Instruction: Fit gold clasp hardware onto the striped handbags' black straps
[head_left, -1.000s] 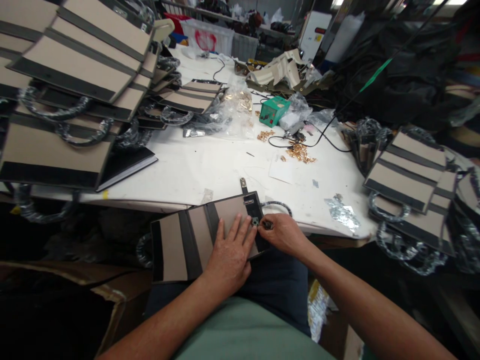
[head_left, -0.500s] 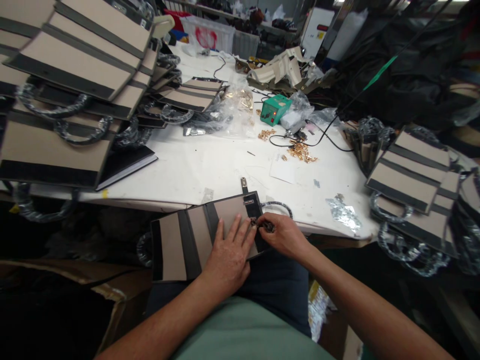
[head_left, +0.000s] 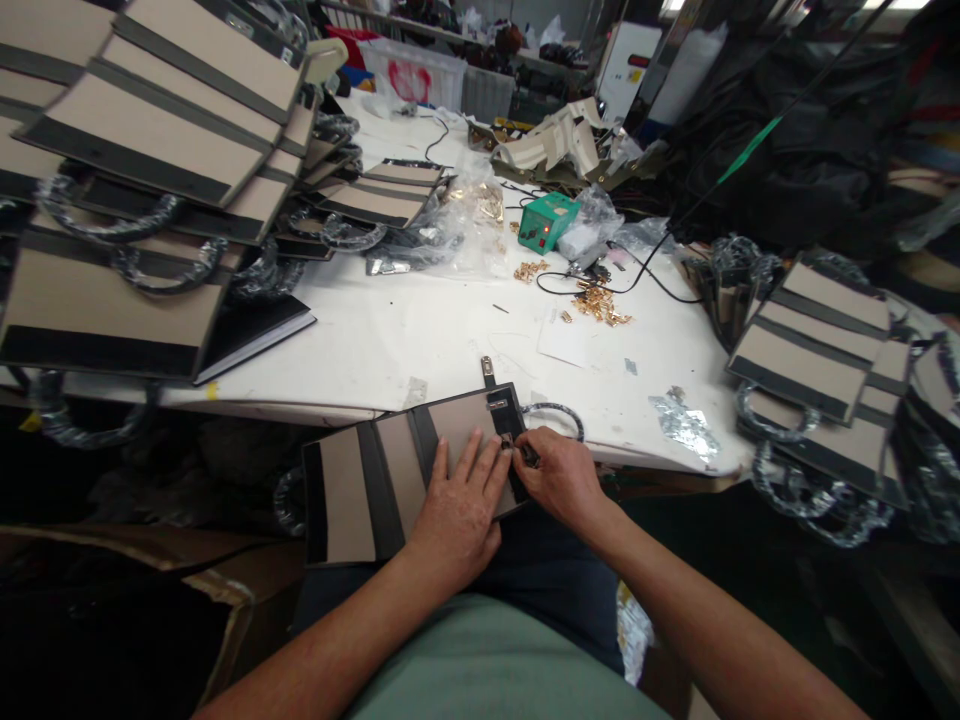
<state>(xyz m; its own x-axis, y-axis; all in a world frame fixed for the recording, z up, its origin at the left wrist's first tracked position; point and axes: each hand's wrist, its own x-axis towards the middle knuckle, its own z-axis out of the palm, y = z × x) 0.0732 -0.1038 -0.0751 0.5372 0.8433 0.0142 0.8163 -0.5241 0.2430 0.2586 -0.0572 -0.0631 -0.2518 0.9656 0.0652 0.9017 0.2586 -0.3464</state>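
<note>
A beige bag panel with dark stripes (head_left: 391, 450) lies slanted across my lap, against the table's front edge. My left hand (head_left: 459, 505) is open and flat on it, fingers spread, pressing it down. Beside those fingertips, on the dark end band, sits a small metal fitting (head_left: 506, 440). My right hand (head_left: 559, 475) is closed in a pinch on a small dark strap-like piece (head_left: 530, 456) next to the fitting; the fingers partly cover it. A short tab with a metal plate (head_left: 487, 370) sticks out from the panel's upper edge, and a wrapped handle (head_left: 559, 412) curves out behind my right hand.
Striped bags with plastic-wrapped handles are stacked at left (head_left: 172, 120) and right (head_left: 814, 335). On the white table (head_left: 420, 320) are loose gold fittings (head_left: 600, 303), a green powered box (head_left: 548, 220) with a black cable, and foil scraps (head_left: 684, 425). An open cardboard box (head_left: 225, 590) stands lower left.
My right hand has shifted slightly left and turned a little, so less of the dark piece shows. My left hand and the bag panel stay put.
</note>
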